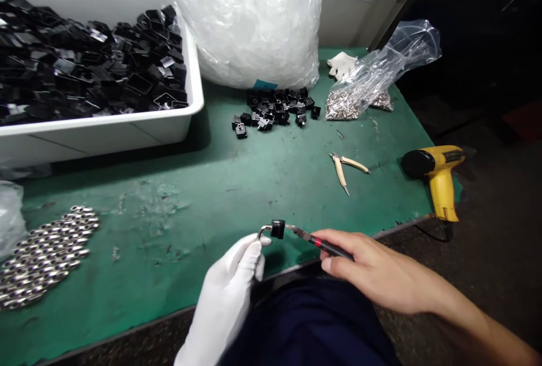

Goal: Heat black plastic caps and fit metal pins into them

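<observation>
My left hand (237, 278), in a white glove, pinches a bent metal rod (263, 229) above the near edge of the table. On the rod's end sits a small black plastic part (278, 229). My bare right hand (364, 261) is closed around pliers (326, 244) with black handles and a red band. Their metal tips point left at the black part's right side; whether they touch it I cannot tell. Similar black parts (273, 109) lie in a loose pile farther back on the green table (203, 185).
At the back left stands a white bin (192, 78) full of black plastic pieces. Beside it is a large stuffed plastic bag (254, 21). Small metal pieces fill a clear bag (342, 105). Cream-handled nippers (341, 168), a yellow heat gun (442, 179) and rows of metal tubes (46, 256) lie around.
</observation>
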Demonstrator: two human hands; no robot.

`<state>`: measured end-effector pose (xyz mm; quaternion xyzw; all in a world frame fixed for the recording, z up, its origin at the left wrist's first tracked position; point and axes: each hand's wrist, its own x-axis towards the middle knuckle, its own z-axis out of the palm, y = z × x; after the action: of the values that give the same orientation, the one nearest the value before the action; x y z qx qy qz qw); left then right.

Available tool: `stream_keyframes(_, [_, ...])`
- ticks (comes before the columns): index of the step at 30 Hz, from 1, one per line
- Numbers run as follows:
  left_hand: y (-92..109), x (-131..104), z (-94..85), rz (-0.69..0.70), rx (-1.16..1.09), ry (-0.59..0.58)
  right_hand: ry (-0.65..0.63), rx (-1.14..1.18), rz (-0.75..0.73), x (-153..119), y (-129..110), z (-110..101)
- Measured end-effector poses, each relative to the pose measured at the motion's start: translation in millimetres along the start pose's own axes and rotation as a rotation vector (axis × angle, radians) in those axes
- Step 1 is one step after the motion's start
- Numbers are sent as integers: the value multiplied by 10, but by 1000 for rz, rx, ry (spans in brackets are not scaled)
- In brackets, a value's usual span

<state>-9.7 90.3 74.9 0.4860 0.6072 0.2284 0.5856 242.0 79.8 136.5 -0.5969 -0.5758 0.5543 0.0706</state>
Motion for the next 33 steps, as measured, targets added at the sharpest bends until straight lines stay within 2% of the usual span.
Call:
stream_keyframes(17, [8,0,40,193,217,-40,2,-39,52,-59,252,-8])
stream_keyframes(21, [-68,-9,48,235,239,15,5,-34,47,-68,257,-4])
stream_keyframes(26, [-91,-7,58,205,240,42,42,-24,40,-71,284,-6])
stream_keyframes(33, [-76,8,89,188,220,-9,-79,36,65,-40,227,-61])
